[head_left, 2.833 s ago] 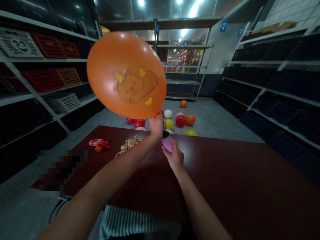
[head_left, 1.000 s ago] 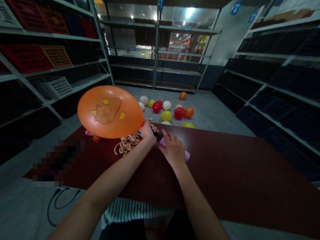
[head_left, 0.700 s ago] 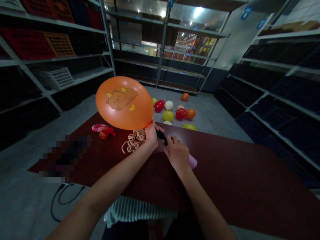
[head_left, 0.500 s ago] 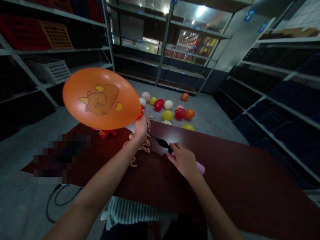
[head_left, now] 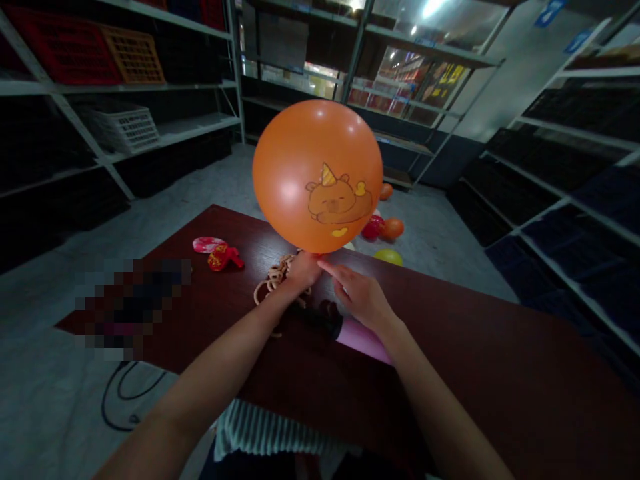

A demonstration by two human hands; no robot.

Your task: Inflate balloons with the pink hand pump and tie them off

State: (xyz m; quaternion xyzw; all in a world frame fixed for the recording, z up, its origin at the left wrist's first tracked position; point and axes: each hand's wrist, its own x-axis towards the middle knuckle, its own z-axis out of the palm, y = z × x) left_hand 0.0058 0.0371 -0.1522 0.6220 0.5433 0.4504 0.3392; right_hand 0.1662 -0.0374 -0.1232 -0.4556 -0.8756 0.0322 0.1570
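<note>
- The left hand [head_left: 305,270] has its fingers clamped on the neck of the inflated orange balloon [head_left: 317,147], just under its round body.
- This balloon is above the dark wooden table [head_left: 475,347], and a bear with a party hat is printed on it.
- The right hand [head_left: 367,297] stretches its index finger to the same neck; whether its fingers pinch there, I cannot tell.
- Below the right hand, a pink hand pump [head_left: 364,340] lies on the table.
- Beside the left hand lie beige coiled strands [head_left: 275,277].
</note>
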